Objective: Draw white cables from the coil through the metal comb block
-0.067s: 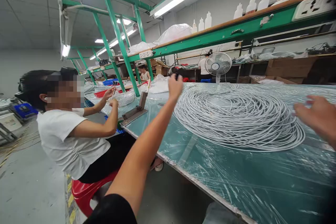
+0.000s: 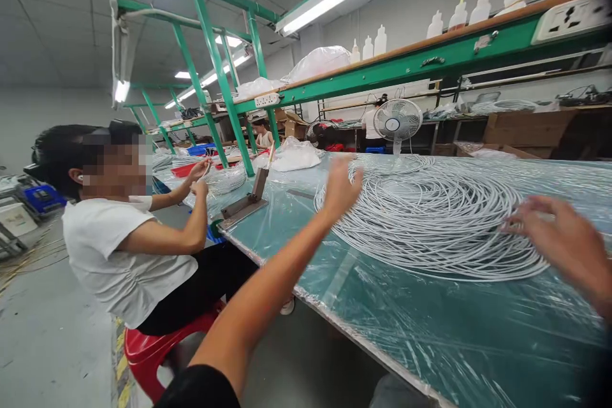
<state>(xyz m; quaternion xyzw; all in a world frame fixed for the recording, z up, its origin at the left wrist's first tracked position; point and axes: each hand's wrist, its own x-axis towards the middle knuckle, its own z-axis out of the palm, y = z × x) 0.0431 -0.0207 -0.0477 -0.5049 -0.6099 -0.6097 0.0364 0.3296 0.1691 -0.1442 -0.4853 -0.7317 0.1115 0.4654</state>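
A large loose coil of thin grey-white cable (image 2: 440, 229) lies flat on the table. My left hand (image 2: 342, 190), blurred by motion, is over the coil's left edge; its fingers look loosely apart and I see nothing held in them. At the coil's right edge is my right hand (image 2: 557, 226), palm towards the cable, with bent fingers spread apart and nothing between them. Whether either hand touches the cable, I cannot tell.
Plastic film covers the green table (image 2: 382, 325). A hinged metal fixture (image 2: 251, 197) stands near its left edge. A co-worker (image 2: 124, 248) sits at left on a red stool (image 2: 153, 350). Behind the coil is a fan (image 2: 398, 120), beneath a shelf (image 2: 421, 54) with bottles.
My left hand has come down and right to the coil's left side. My right hand has moved left to its right edge. The coil has not visibly changed.
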